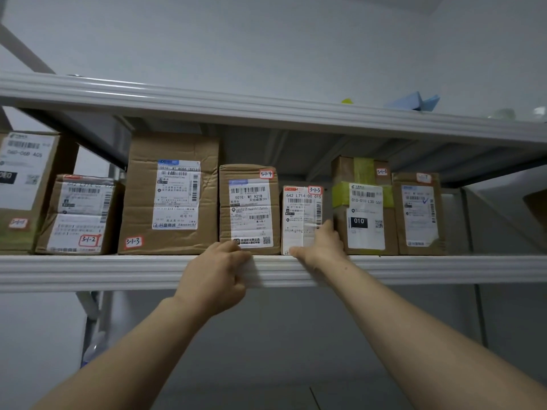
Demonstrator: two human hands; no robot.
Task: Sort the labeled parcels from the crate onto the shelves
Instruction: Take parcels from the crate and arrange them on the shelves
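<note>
Several brown cardboard parcels stand in a row on a white metal shelf (pixel 88 269), each with a shipping label and a red-edged tag. My right hand (pixel 321 245) touches the lower front of the small parcel tagged 3-1-5 (pixel 299 216), fingers spread against its label. My left hand (pixel 217 276) rests with curled fingers on the shelf's front edge, just below the parcel tagged 3-1-4 (pixel 250 208). To the left stand parcel 3-1-3 (pixel 170 193) and parcel 3-1-2 (pixel 80 216). The crate is out of view.
A parcel with yellow-green tape (pixel 365 214) and another box (pixel 418 214) stand right of my hand. The upper shelf (pixel 266 109) carries blue items (pixel 420 102). A large parcel (pixel 26 187) sits at far left. A narrow gap lies between parcels 3-1-5 and the taped one.
</note>
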